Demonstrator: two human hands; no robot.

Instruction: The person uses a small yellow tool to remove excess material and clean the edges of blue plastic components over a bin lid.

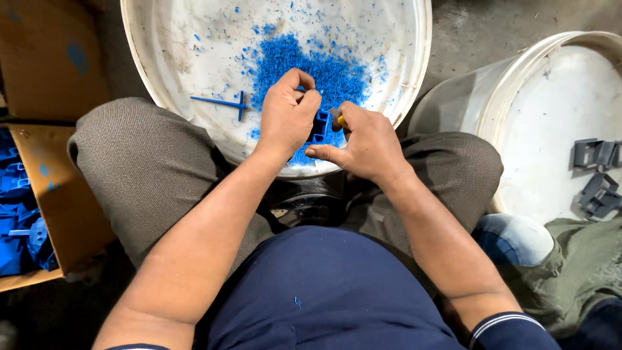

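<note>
Blue plastic part (320, 123) sits pinched in the curled fingers of the left hand (287, 113), over a white bucket (194, 39). Right hand (364, 139) closes on a small yellow-tipped tool (341, 120) just beside the part, thumb stretched out below it. Beyond the fingertips lies a heap of blue shavings (304, 61); left of them, a blue sprue (223, 102). Grey parts (597, 175) rest on a second bucket far right; a cardboard box (58, 194) of blue parts stands far left.
</note>
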